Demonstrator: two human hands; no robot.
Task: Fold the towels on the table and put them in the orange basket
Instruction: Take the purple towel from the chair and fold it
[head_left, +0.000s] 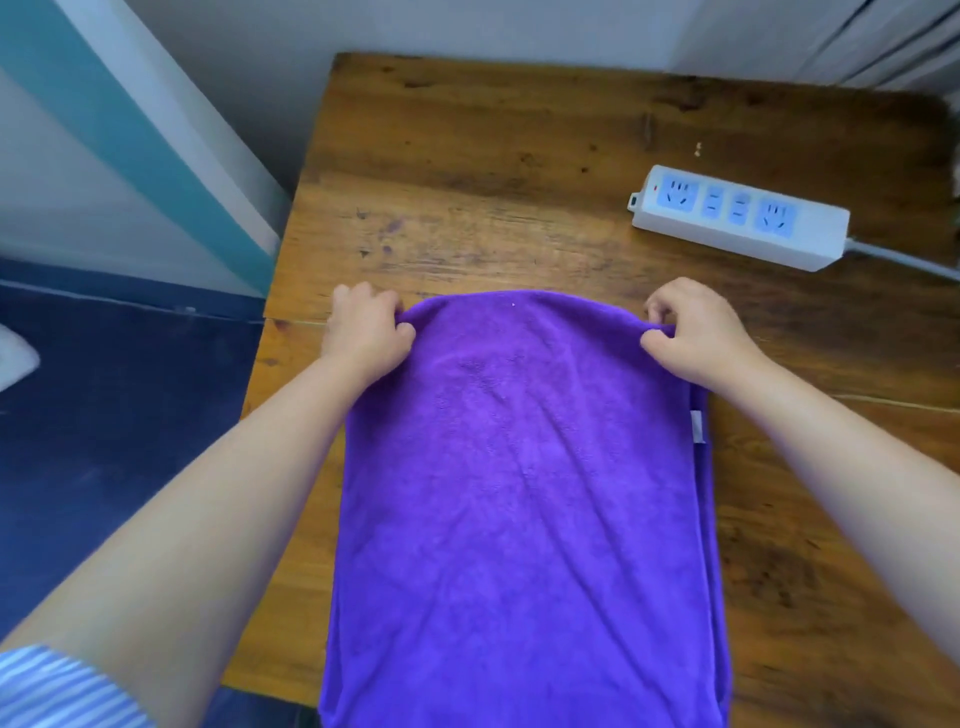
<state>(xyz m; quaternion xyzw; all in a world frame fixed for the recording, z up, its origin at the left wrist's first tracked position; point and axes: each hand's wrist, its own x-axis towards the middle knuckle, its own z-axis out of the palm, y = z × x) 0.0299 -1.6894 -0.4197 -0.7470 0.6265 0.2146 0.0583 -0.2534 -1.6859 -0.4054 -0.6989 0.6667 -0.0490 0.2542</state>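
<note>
While a purple towel (524, 493) lies lengthwise on a wooden table (519, 156), its near end hanging over the front edge, the left hand (366, 338) and right hand (696, 338) each pinch a far corner with curled fingers. A white power strip (740, 218) sits well apart, far right.

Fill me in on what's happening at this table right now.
A person is folding a purple towel on a wooden table. The left hand and right hand each pinch a far corner of it; the towel lies flat, with its near end hanging over the table's edge. A white power strip lies beyond it to the right. No orange basket is in view.
</note>
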